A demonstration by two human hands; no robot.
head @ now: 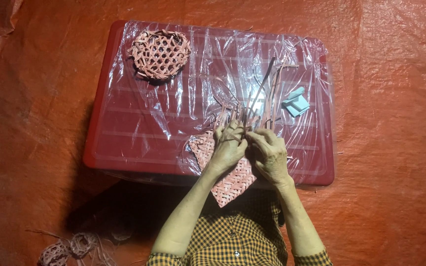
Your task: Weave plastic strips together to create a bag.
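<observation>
— What's out at the far left?

— On the orange tarp (35,123), at the lower left edge, a few small woven bits (70,246) lie loose. Further up, on the back left corner of the red worktop (124,138) under its clear plastic film, sits a small openwork basket (160,53), well apart from the hands.

— And the piece being worked?

— The pink woven mat (230,184) lies at the front edge of the worktop, one corner hanging over toward the person's checked shirt. The left hand (229,148) rests on top of it, fingers bent and pinched on the loose strips (257,106) that rise from its far edge.

— The other hand?

— The right hand (268,153) is just beside the left, touching it at the fingertips, and also closed on those strips, with the mat running beneath both.

— Anything to the right?

— A small pale blue folded object (296,102) lies on the film, near the strip ends, beyond the right hand.
</observation>
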